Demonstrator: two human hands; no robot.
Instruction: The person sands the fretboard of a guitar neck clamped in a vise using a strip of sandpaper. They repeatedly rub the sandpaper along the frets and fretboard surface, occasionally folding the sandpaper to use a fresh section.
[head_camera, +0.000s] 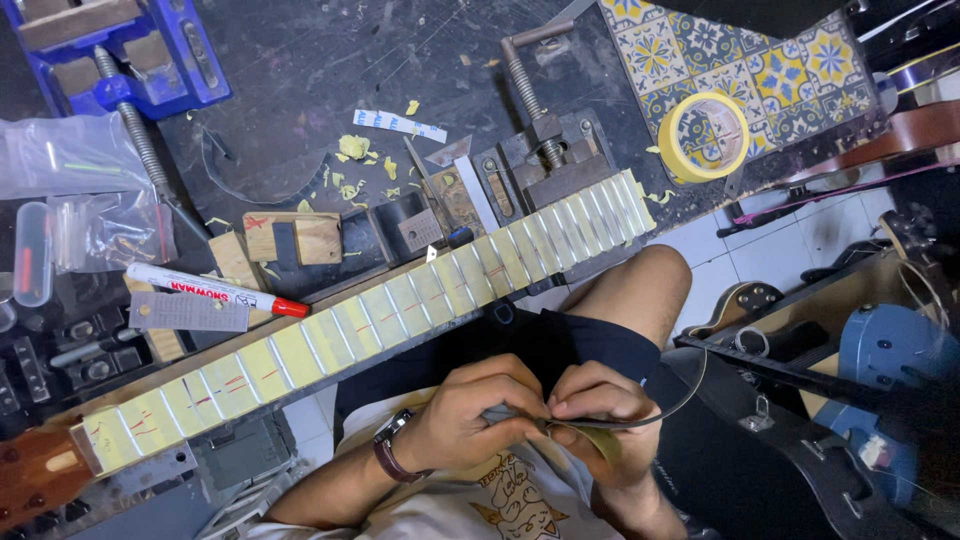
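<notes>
My left hand (470, 415) and right hand (600, 410) both pinch a curved wire (665, 405) (fingers closed tight), just below the taped fretboard (380, 310).

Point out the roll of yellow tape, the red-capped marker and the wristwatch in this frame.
roll of yellow tape (672, 135): head view, on the left side of its yellow ring.
marker (200, 287): head view, on the middle of its white barrel.
wristwatch (388, 447): head view, on the strap around the left wrist.
</notes>
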